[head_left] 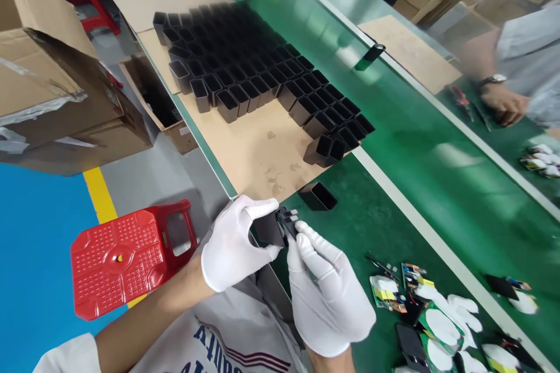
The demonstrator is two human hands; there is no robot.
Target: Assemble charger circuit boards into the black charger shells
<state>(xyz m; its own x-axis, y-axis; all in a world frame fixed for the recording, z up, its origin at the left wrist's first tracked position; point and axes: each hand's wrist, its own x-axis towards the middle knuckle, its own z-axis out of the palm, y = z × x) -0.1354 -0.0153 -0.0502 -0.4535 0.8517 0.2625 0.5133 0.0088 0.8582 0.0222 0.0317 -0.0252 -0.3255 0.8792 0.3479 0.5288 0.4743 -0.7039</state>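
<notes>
Both my hands wear white gloves. My left hand [234, 242] is closed round a black plastic casing [268, 229] at the near edge of the table. My right hand [326, 291] pinches a small black plug part [289, 222] with metal pins and holds it against the open end of that casing. One empty black casing [318, 196] lies on the green mat just beyond my hands. Several more black casings [258, 70] stand packed in rows on a cardboard sheet [262, 151].
Circuit boards with white pads [420, 309] lie on the green mat at lower right. A green conveyor belt [429, 145] runs diagonally past. Another person's hand with a wristwatch [503, 102] rests across it. A red plastic stool [126, 256] and cardboard boxes [52, 81] stand at left.
</notes>
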